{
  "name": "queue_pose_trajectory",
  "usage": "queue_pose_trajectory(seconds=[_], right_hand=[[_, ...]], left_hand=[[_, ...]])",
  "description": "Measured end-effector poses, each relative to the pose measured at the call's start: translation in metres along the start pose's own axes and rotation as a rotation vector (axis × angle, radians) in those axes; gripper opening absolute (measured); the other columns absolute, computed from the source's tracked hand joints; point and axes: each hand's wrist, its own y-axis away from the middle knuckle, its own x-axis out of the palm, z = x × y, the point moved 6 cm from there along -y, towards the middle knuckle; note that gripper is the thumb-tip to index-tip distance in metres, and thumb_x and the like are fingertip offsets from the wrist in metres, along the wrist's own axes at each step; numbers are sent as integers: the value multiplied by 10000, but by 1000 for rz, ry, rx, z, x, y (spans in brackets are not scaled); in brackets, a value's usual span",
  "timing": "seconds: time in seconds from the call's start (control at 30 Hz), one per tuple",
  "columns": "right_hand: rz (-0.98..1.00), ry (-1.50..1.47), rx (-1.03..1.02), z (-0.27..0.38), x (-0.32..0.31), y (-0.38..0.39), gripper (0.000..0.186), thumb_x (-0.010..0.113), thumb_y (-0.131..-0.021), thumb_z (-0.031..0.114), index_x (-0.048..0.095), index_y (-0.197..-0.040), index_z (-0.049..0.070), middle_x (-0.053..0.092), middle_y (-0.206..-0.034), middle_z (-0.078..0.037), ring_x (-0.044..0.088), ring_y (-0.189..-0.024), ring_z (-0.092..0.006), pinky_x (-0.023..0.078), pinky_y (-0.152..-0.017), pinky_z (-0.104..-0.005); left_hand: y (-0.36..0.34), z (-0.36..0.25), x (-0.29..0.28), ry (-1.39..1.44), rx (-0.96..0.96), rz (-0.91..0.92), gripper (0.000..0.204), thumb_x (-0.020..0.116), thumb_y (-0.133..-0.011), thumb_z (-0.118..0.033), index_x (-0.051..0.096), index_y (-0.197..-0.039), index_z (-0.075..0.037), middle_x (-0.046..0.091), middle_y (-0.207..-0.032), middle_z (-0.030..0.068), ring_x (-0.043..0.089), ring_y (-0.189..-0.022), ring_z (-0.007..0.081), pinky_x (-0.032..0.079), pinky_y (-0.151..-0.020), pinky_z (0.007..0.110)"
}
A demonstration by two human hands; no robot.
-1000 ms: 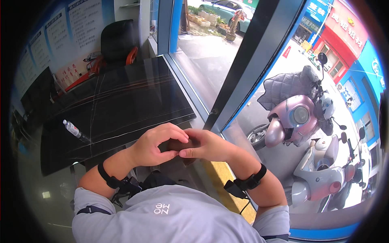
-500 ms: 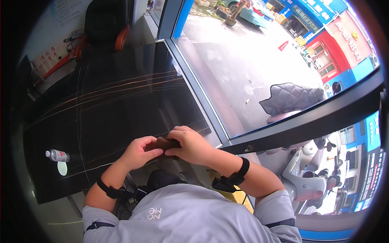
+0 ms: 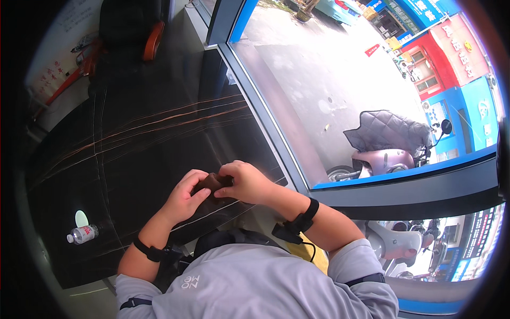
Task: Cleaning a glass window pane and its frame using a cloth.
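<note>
My left hand (image 3: 184,198) and my right hand (image 3: 245,183) meet over the near edge of a black table. Between them is a small dark brown item (image 3: 213,183), soft-looking and perhaps leather; its exact kind I cannot make out. The fingers of my left hand curl round its left side, with the thumb toward me. My right hand pinches the other side, and its fingers hide part of the item. Both wrists and forearms are bare except for black straps.
The glossy black table (image 3: 154,154) has pale and orange veins. A clear bottle (image 3: 83,234) lies on its left part beside a pale round disc (image 3: 81,218). A black chair (image 3: 127,32) stands beyond the far end. A window frame (image 3: 265,114) borders the right side, with parked scooters outside.
The view has turned slightly, so the bottle and disc appear lower. Both hands keep hold of the brown item, which shows more of its surface between them now.
</note>
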Motion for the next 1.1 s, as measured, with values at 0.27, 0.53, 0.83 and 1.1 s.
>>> queue_pose_trajectory(seconds=[0.27, 0.53, 0.83, 1.1], right_hand=[[29, -344, 185, -16, -22, 5, 322, 821, -887, 171, 643, -1090, -4, 696, -956, -98, 656, -902, -155, 543, -800, -312], [-425, 24, 260, -55, -126, 34, 284, 777, -843, 122, 684, -1095, 29, 679, -1030, -166, 679, -952, -361, 537, -824, -424], [-1557, 574, 75, 43, -443, 169, 240, 702, -901, 162, 710, -1067, -11, 753, -920, -198, 734, -879, -354, 554, -812, -424], [-2405, 1087, 307, 212, -566, 370, 379, 721, -930, 156, 575, -1216, -45, 672, -1143, -262, 678, -1069, -420, 568, -921, -464]], left_hand=[[-32, -7, 6, 138, -128, -118, 225, 646, -1022, -92, 636, -1239, -34, 682, -1111, 47, 638, -1034, 127, 524, -927, 281], [-62, 27, 22, -444, 60, -1, 515, 773, -881, -157, 583, -1347, -49, 586, -1286, 141, 612, -1129, 333, 527, -964, 415], [27, 230, -73, -1197, -830, -113, 848, 694, -952, -279, 230, -1644, -118, 166, -1714, 147, 135, -1579, 397, 253, -1209, 609], [77, 251, -73, -1265, -655, -143, 836, 630, -961, -487, 254, -1643, -181, 185, -1703, 168, 182, -1551, 443, 305, -1129, 720]])
